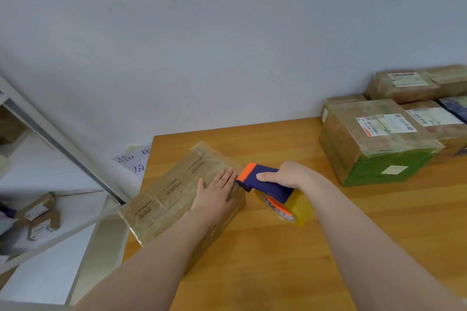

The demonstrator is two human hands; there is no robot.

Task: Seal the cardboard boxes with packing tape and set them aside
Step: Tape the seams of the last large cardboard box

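Note:
A long cardboard box [171, 192] wrapped in clear tape lies at the left side of the wooden table [278, 260]. My left hand [214, 192] presses flat on its top near the right edge, fingers straight. My right hand [288, 175] grips a blue tape dispenser [260, 179] with an orange blade end touching the box's right edge by my left fingertips. A roll of yellowish clear tape [288, 207] hangs under the dispenser, above the table.
Several taped, labelled boxes [374, 139] are stacked at the table's far right against the grey wall. A paper sign [134, 161] hangs past the table's left edge. White shelving [50, 209] on the left holds small boxes [38, 217].

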